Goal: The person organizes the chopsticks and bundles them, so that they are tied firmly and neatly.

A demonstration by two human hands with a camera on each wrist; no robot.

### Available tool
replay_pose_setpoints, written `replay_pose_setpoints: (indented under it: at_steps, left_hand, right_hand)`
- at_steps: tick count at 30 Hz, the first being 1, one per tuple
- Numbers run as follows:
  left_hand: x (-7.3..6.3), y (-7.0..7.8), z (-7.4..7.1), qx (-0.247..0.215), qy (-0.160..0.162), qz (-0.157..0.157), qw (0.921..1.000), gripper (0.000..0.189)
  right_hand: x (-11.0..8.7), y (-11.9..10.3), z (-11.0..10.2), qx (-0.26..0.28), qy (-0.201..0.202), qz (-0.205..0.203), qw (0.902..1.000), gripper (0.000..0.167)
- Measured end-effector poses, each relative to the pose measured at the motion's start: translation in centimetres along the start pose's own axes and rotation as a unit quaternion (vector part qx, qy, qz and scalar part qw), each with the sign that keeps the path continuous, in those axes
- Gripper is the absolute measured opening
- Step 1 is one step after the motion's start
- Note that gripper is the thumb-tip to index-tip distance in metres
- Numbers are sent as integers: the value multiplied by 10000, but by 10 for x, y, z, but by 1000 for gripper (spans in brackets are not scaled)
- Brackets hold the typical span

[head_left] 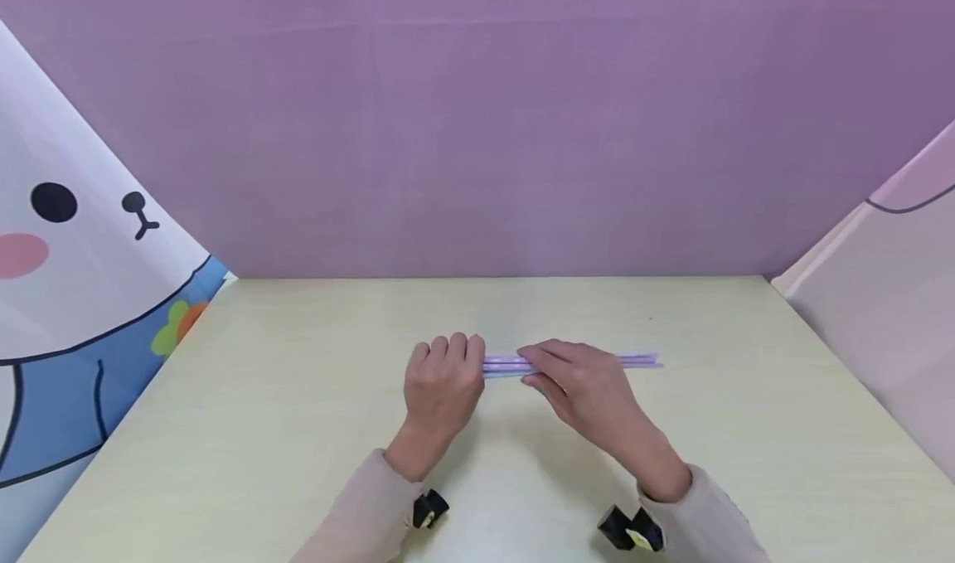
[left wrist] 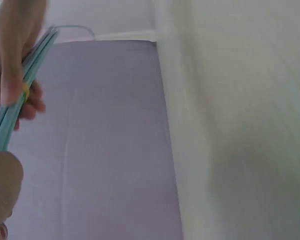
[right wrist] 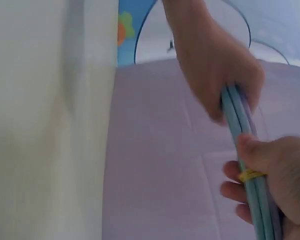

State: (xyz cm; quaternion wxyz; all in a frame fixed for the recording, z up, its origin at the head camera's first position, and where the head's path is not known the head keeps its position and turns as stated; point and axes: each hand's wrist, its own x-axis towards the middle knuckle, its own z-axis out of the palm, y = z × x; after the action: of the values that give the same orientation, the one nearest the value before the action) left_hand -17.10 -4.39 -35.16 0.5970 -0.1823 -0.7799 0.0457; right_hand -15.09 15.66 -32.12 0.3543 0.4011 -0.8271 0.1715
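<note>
A bundle of thin purple and light-blue straws [head_left: 504, 366] is held level above the table in the head view. My left hand [head_left: 445, 380] grips its left end in a fist, which hides that end. Farther right, my right hand [head_left: 585, 387] holds the bundle between thumb and fingers, and the straw tips stick out past it. A yellow rubber band [right wrist: 251, 175] goes around the straws in the right wrist view, beside the right thumb. In the left wrist view the band [left wrist: 25, 92] shows partly, behind the right hand's fingers.
The pale wooden table [head_left: 298, 430] lies beneath both hands. A purple cloth wall [head_left: 477, 132] rises at its back edge. Printed cloth [head_left: 75, 298] with a cartoon animal hangs on the left, and a pale cloth [head_left: 888, 298] hangs on the right.
</note>
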Motion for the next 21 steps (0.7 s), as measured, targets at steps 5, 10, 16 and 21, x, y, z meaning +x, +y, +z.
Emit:
replay_pose_setpoints:
  at_steps: [5,10,16,21]
  left_hand:
    - [-1,0,-1,12,-24,149,9999,33]
    - [0,-2,0,-47,-65,3,10000,34]
    - [-1,-2,2,28,-12,206,9998,32]
    - [-3,-4,4,56,48,226,9997,32]
  right_hand:
    - [0,1,-7,402,-601,432,9964,38]
    - [-3,11,-16,652,-292,646,9954,31]
    - [2,0,3,460,-41,131,9988,29]
    - [2,-1,2,430,-509,511,9965,39]
